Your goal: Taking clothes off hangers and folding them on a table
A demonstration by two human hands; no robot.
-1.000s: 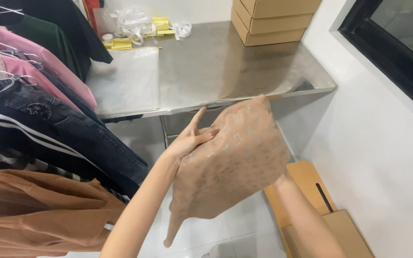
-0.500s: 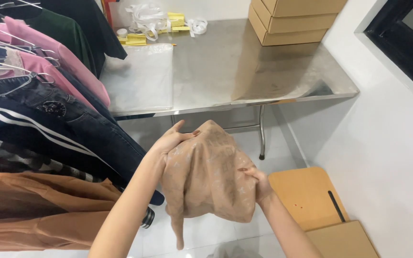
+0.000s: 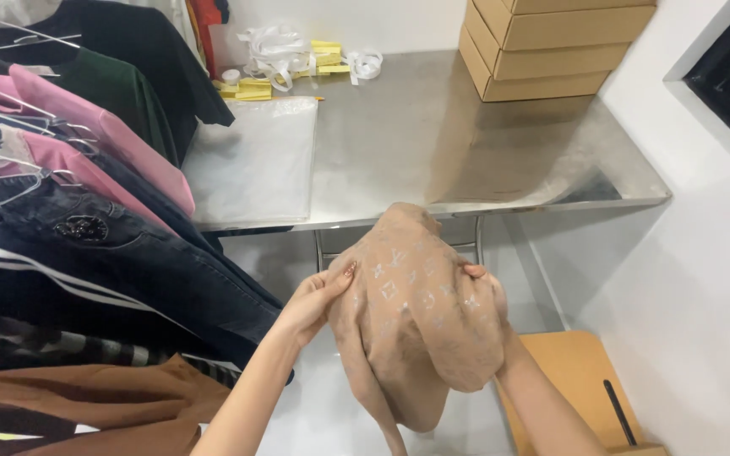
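Tan knit fabric [image 3: 420, 329] with a faint silvery pattern is bunched up between both hands, held in the air just in front of the near edge of the steel worktop [image 3: 466, 143]. The left hand [image 3: 318, 300] pinches the fabric's left side, thumb on top and fingers curled under. The right hand [image 3: 487, 291] is mostly buried in the cloth on the right, fingertips gripping over a fold, so it's closed on it too. One narrow end of the fabric droops down toward the floor.

On the worktop: a clear plastic bag [image 3: 255, 165] lying flat at the left, white ribbons and yellow tags [image 3: 297, 59] at the far edge, and stacked cardboard boxes [image 3: 551, 46] far right. A rack of hung clothes [image 3: 86, 219] fills the left side, pink, dark denim, and brown stuff nearest. A wooden board [image 3: 580, 376] lies on the floor, near right.
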